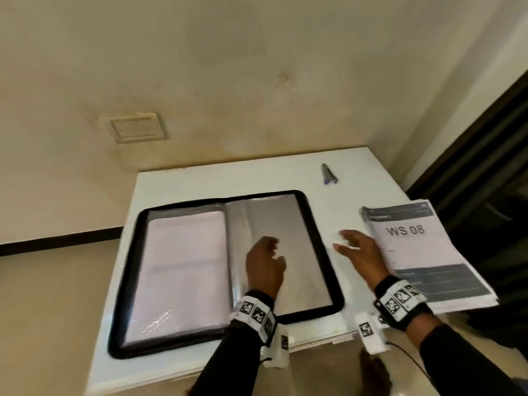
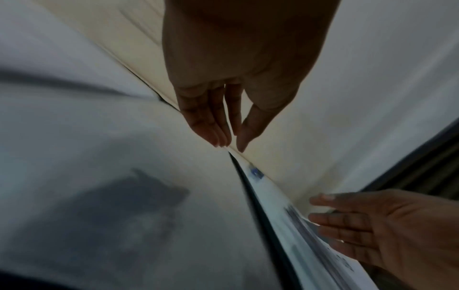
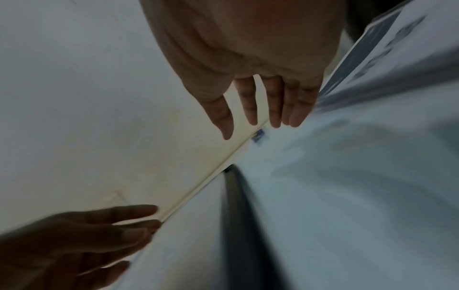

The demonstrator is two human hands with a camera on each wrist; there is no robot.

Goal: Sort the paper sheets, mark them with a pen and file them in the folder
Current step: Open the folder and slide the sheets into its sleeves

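A black-edged folder [image 1: 323, 252] lies open on the white table [image 1: 285, 175], a white sheet [image 1: 183, 267] filed in its left sleeve and the right clear sleeve [image 1: 303, 270] showing grey. My left hand [image 1: 265, 261] hovers over the right sleeve, fingers relaxed and holding nothing [image 2: 223, 137]. My right hand [image 1: 357, 250] is spread between the folder and a stack of printed sheets [image 1: 423, 252] headed "WS 08", fingers straight [image 3: 263, 121]. A blue-tipped pen [image 1: 328, 174] lies at the table's far side, apart from both hands.
The stack overhangs the table's right edge. A cream wall [image 1: 257, 81] stands close behind the table, with a dark door frame [image 1: 485, 155] to the right. Bare table shows between folder and stack. The wrist views are blurred.
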